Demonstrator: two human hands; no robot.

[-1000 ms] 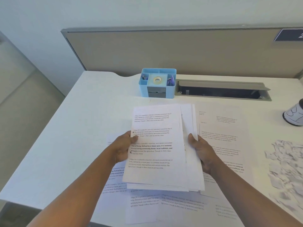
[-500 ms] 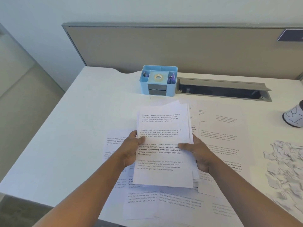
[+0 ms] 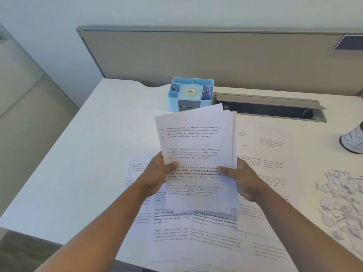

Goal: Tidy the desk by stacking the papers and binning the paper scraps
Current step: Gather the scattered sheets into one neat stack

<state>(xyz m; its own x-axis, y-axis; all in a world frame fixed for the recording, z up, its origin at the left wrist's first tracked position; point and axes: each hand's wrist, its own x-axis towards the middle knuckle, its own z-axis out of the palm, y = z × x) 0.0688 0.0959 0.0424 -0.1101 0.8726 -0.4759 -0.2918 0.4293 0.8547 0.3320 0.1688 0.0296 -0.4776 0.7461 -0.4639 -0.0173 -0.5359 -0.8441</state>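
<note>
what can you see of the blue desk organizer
The blue desk organizer is a light blue, plastic-looking box standing upright at the desk's back edge, left of the cable tray. Compartments hold a tape roll in the middle, metal clips on the left, purple items on the right. The held paper stack hides its lower front.

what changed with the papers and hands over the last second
The right hand shifted its grip: its thumb moved from the right edge of the held sheaf of white printed papers onto the front page. The left hand kept its hold on the left edge. The loose sheets on the white desk, the torn paper scraps and the blue organiser stayed put.
</note>
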